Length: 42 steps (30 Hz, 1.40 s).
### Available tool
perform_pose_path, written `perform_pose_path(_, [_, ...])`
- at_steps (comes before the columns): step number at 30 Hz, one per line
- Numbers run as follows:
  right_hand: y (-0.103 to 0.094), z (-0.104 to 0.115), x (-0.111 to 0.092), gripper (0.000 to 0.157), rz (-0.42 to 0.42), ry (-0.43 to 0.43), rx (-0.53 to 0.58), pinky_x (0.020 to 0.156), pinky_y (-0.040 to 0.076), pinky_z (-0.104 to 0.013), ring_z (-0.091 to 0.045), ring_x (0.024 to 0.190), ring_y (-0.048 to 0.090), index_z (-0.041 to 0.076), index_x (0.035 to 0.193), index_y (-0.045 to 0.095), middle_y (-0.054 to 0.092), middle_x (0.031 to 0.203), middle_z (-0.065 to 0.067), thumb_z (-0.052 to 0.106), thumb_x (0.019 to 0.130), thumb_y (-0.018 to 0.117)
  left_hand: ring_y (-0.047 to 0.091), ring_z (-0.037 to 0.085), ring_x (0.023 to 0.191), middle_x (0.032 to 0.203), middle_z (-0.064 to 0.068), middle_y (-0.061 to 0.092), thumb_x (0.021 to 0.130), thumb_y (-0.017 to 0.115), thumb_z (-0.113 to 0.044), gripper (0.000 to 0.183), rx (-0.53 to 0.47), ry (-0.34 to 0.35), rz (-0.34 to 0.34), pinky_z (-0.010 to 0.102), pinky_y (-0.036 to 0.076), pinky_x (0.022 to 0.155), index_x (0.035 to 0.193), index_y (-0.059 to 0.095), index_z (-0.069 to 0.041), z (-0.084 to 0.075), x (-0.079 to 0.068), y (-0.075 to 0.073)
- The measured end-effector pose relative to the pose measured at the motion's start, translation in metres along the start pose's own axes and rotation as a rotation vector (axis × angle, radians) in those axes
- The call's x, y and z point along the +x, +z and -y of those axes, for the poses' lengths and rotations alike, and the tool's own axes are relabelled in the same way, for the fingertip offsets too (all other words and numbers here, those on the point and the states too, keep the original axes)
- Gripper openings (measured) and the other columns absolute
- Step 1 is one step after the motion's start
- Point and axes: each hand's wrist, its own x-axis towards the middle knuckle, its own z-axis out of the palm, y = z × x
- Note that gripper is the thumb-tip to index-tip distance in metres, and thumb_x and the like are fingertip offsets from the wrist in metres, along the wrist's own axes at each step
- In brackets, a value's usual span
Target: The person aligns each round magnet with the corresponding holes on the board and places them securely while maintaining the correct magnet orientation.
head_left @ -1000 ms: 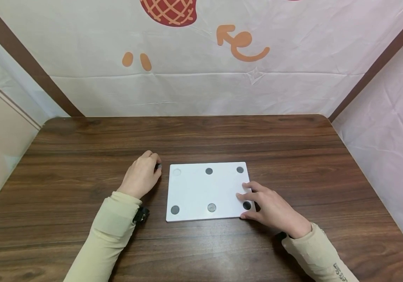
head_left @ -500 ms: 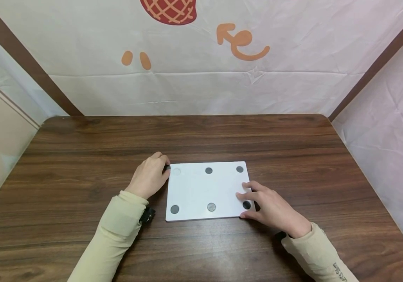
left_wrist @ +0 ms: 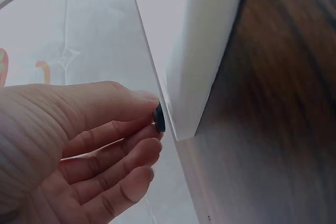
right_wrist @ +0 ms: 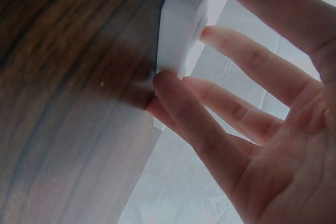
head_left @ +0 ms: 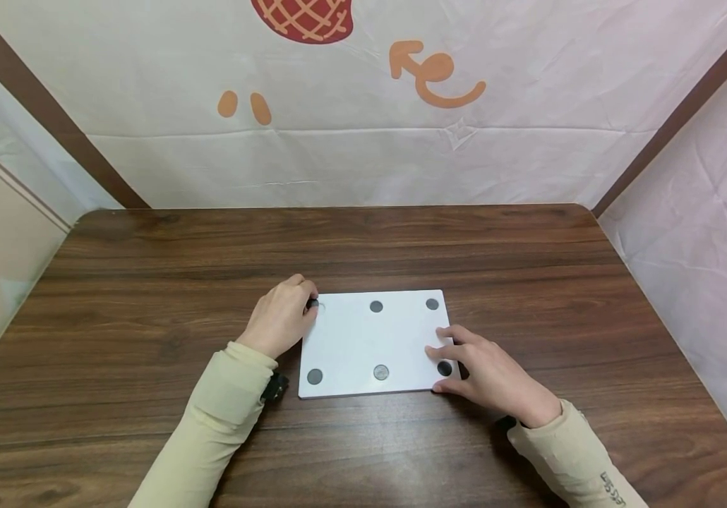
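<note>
A white rectangular board [head_left: 363,340] lies flat on the table. Thumb and index finger of my left hand [head_left: 279,316] pinch a small dark disc [left_wrist: 159,119] at the board's back left corner, overlapping a shallow round recess [head_left: 321,308] there. In the right wrist view, my right hand [right_wrist: 278,129] has its fingers spread, fingertips touching the board at its right end. From the head view, its thumb is at the front edge, near a black disc [head_left: 445,368] in the front right corner.
Other dark discs sit in the board: front left [head_left: 315,377], back middle [head_left: 376,307] and back right [head_left: 432,304]. A lighter, silvery disc [head_left: 381,372] is at front middle. Brown wood table [head_left: 363,247] surrounds the board; a white printed curtain [head_left: 351,162] hangs behind.
My left hand has moved right with the dark disc, from beside the board to over its back left corner. The right hand has stayed put on the board.
</note>
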Motion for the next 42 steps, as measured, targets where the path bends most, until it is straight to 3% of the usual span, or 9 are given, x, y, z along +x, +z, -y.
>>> perform_pose_path(20, [-0.0009, 0.0009, 0.0003, 0.042, 0.000, -0.002, -0.006, 0.084, 0.054, -0.041, -0.029, 0.105, 0.065, 0.010, 0.113, 0.072, 0.059, 0.125, -0.018, 0.025, 0.075, 0.082, 0.061, 0.023, 0.070, 0.086, 0.010, 0.064, 0.085, 0.067, -0.004, 0.006, 0.025, 0.036, 0.010, 0.037, 0.052, 0.060, 0.089, 0.070, -0.001, -0.0030, 0.0007, 0.0053])
perform_pose_path(42, [-0.0013, 0.0005, 0.0000, 0.042, 0.005, -0.004, -0.002, 0.082, 0.054, -0.040, -0.029, 0.104, 0.065, 0.010, 0.113, 0.072, 0.059, 0.125, -0.017, 0.026, 0.076, 0.082, 0.061, 0.022, 0.070, 0.088, 0.010, 0.064, 0.086, 0.068, -0.007, 0.008, 0.031, 0.017, 0.027, 0.036, 0.052, 0.059, 0.091, 0.070, -0.001, -0.0033, -0.0008, 0.0049])
